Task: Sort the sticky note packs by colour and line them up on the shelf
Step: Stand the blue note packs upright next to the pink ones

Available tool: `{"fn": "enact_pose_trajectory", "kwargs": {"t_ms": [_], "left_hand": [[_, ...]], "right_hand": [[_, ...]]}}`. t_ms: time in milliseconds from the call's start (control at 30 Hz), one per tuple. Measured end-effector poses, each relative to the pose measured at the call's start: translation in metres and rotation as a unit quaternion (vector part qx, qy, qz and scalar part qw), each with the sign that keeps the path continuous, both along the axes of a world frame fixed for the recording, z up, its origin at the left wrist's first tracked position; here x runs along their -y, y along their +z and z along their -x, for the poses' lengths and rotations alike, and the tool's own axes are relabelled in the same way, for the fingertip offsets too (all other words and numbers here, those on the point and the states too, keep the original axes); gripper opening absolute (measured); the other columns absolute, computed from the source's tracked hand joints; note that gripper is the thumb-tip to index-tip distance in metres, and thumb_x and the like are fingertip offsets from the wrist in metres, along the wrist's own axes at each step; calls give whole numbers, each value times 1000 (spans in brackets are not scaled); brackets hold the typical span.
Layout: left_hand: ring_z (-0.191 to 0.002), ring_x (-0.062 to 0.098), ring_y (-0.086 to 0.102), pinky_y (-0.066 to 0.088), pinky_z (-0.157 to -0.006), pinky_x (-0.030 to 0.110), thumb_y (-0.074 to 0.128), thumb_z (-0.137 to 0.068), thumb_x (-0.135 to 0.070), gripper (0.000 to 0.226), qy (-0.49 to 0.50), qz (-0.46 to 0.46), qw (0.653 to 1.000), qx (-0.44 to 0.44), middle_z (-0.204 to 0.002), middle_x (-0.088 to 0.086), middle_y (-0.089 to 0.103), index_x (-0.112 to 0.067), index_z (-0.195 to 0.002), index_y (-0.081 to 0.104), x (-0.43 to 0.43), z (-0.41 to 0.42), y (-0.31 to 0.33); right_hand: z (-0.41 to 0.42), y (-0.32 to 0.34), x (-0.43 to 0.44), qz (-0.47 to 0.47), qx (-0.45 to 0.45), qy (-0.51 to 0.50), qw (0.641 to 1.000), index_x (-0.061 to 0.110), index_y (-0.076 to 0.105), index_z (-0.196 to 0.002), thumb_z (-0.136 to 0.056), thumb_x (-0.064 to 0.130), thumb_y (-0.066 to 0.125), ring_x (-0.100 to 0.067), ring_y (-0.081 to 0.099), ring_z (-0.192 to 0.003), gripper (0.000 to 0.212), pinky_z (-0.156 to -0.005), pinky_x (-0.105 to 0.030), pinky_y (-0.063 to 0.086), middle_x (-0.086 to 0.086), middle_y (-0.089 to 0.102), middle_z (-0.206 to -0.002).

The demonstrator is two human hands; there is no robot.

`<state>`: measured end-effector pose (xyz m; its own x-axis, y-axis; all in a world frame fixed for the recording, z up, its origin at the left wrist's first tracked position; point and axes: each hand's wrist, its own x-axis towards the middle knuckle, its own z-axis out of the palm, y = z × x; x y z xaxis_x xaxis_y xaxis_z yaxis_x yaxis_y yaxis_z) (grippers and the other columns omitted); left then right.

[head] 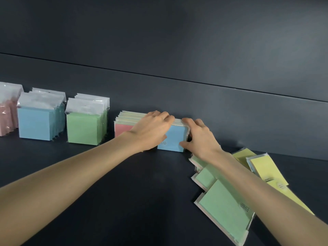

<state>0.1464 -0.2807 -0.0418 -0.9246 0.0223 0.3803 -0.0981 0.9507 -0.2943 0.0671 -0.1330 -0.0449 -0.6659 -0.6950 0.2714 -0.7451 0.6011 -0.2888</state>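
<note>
"Two hands, one blue-fronted stack (174, 139): where?" asks the student.

"Centre frame, upright on the shelf (142, 192), between them. The left hand (150, 128) curls its fingers (166, 118) over the top; the right hand (200, 137) pinches the right edge, thumb in front," the legend replies.

Appears to be retail or stockroom shelving. Dark matte shelf (124, 189) with matching panelled back wall (177, 50). Many identical cellophane-sealed sticky note packs (35, 123) standing in colour-grouped rows; loose heap (225, 208) unsorted at right.
</note>
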Motion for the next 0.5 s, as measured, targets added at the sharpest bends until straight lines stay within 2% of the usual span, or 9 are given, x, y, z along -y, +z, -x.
{"fn": "enact_pose_trajectory", "kwargs": {"t_ms": [67,167,333,500], "left_hand": [[-110,26,52,37,-99,33,59,-87,-23,42,-5,14,1000,11,-123,5,53,-9,-124,46,1,1,-1],[-116,25,52,29,-108,34,61,-87,-27,45,-1,35,999,21,-125,2,54,-11,-126,46,3,2,0],[-110,23,54,32,-103,34,58,-88,-28,39,3,56,998,15,-119,1,53,-14,-123,46,1,2,2],[-110,25,54,31,-103,36,58,-88,-30,43,9,59,998,20,-121,2,51,-15,-126,45,0,1,3]], "right_hand": [[1,1,-1,-1,3,3,1000,21,38,-136,-79,17,69,-32,55,-99,65,-85,-38,46,-8,46,-117],[1,3,0,-4,-8,7,1000,19,39,-137,-80,17,71,-32,55,-101,66,-85,-38,46,-8,50,-117],[0,2,-1,-7,-11,5,1000,19,38,-138,-81,17,69,-34,54,-102,65,-84,-40,47,-8,51,-115],[-2,5,-1,-11,-5,-3,1000,20,38,-136,-81,17,69,-34,52,-106,63,-86,-42,47,-8,52,-117]]}}
